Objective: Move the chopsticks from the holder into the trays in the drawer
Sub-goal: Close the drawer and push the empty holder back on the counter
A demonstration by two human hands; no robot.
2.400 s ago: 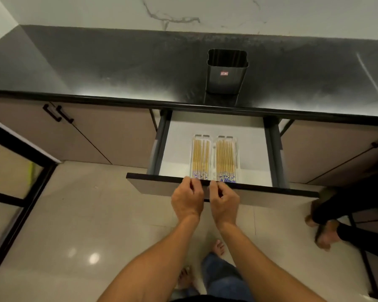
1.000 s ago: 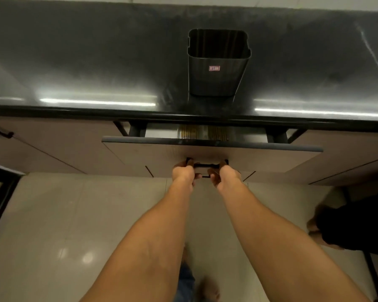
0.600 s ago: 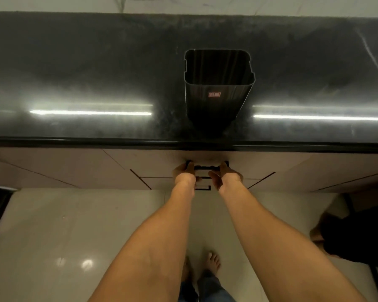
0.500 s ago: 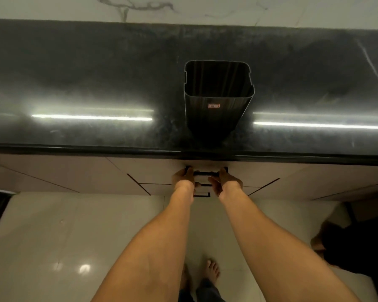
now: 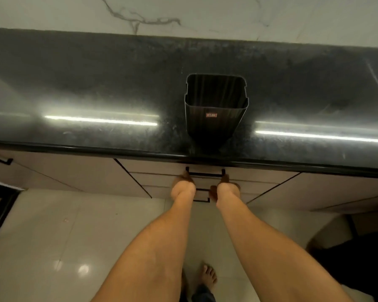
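Observation:
The dark ribbed chopstick holder (image 5: 215, 110) stands upright near the front edge of the black counter, and nothing shows inside it. The top drawer (image 5: 162, 178) below it is closed flush with the cabinet fronts. The trays and chopsticks are hidden inside. My left hand (image 5: 183, 187) and my right hand (image 5: 227, 187) reach forward side by side. Their fingers rest at the two ends of the drawer's black bar handle (image 5: 205, 174).
The black stone counter (image 5: 96, 94) spans the view under a marble wall. Closed cabinet doors flank the drawers, and a second drawer handle (image 5: 202, 200) sits lower. My bare foot (image 5: 208, 275) is on the tiled floor. Another person's dark-clad legs (image 5: 358, 258) are at the right.
The drawer, open with both filled trays showing, has been pushed fully closed by both hands. My view has tilted up, and the hands stay on the handle.

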